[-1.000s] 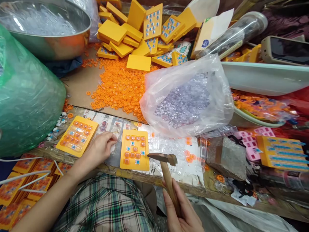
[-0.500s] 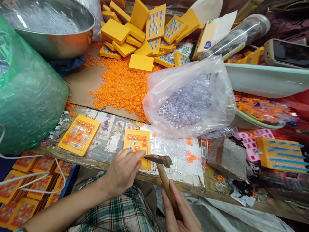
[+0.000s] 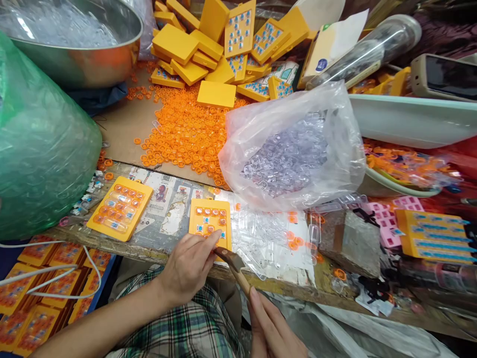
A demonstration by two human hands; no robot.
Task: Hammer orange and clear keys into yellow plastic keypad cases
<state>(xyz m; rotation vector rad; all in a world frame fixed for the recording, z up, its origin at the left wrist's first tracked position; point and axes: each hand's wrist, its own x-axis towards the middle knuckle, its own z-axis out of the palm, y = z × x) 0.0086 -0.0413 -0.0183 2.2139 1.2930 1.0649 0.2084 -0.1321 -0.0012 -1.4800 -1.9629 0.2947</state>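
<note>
My right hand point(image 3: 274, 320) is wrapped around the wooden handle of a hammer point(image 3: 233, 261). The hammer's dark head lies over the lower edge of a yellow plastic panel point(image 3: 225, 206), close to my left fingertips. My left hand point(image 3: 190, 266) rests on that panel with bent fingers pressed together at its lower part; whatever they may pinch is hidden. Small clear-topped orange pieces and blue bits sit in the panel's upper rows. Left of it lies a second yellow panel point(image 3: 97, 229), filled with orange and clear pieces.
Orange rings point(image 3: 182, 129) are heaped behind the panels. A plastic bag point(image 3: 346, 169) of clear parts stands at centre right, a green bag point(image 3: 48, 149) at left. Yellow panels point(image 3: 175, 44) pile up at the back. A stone block point(image 3: 357, 243) sits on the right.
The hammer's head has swung down and left, toward the panel's lower edge and my left fingers. My left hand stays at the panel. The view has shifted slightly.
</note>
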